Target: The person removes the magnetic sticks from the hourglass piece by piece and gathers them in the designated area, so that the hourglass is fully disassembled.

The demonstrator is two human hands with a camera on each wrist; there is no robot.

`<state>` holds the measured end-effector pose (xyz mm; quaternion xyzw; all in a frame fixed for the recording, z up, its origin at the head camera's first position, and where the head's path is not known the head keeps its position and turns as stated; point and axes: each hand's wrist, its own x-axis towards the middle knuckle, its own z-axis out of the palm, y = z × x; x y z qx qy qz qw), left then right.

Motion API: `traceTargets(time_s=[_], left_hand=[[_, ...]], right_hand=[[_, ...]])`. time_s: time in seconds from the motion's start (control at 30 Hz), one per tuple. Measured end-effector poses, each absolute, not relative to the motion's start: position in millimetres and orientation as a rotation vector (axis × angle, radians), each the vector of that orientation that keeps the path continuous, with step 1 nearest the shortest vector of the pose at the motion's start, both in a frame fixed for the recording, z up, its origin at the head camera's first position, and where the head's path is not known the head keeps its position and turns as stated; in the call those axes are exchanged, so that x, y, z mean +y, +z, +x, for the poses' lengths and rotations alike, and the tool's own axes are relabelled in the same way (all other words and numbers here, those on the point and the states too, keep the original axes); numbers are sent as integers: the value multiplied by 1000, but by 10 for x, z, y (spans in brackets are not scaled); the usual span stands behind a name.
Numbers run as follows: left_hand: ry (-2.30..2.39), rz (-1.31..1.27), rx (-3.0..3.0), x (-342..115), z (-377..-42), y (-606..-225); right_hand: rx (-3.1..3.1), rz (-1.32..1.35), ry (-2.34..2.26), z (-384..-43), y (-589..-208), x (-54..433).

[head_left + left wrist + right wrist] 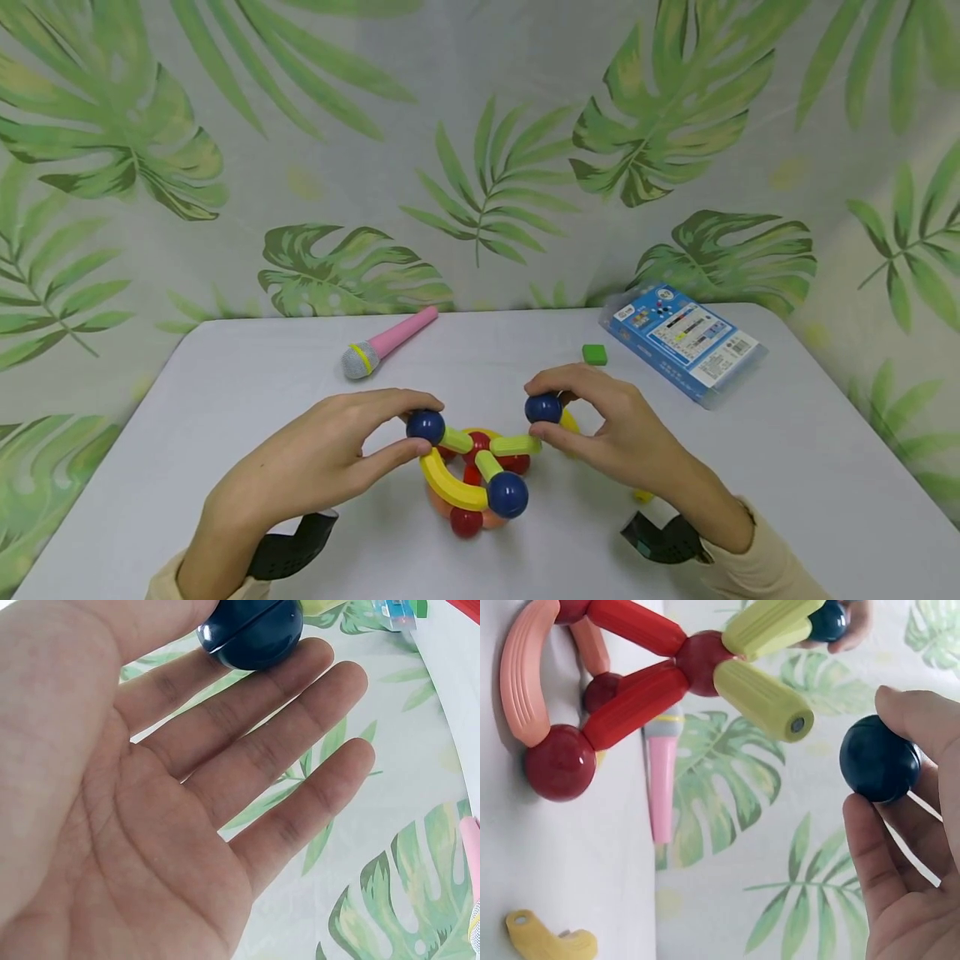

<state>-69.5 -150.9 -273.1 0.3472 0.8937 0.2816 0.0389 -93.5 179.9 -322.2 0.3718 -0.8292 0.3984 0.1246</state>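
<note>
A magnetic ball-and-rod structure stands mid-table in the head view, with red balls, red rods (637, 705) and curved orange rods (526, 675) at its base. Yellow-green rods (516, 445) branch from its top red ball (703, 663). My left hand (315, 454) pinches a dark blue ball (426, 427) at one rod's end between thumb and fingers. Another blue ball (507, 495) caps the front rod, beside a curved yellow rod (453, 487). My right hand (626, 429) pinches a third blue ball (880, 759), held apart from the bare rod end (798, 724) in the right wrist view.
A pink toy microphone (393, 340) lies at the back left. Toward the back right are a small green block (595, 355) and a blue box in clear plastic (686, 342). A loose curved yellow piece (551, 937) lies on the white table near the right hand.
</note>
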Motion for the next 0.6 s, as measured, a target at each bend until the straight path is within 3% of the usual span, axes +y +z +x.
traceTargets(time_s=[0.6], left_hand=[[878, 1087, 2745, -1519, -686, -2739]], right_hand=[[-2492, 800, 1097, -1420, -3350, 2527]])
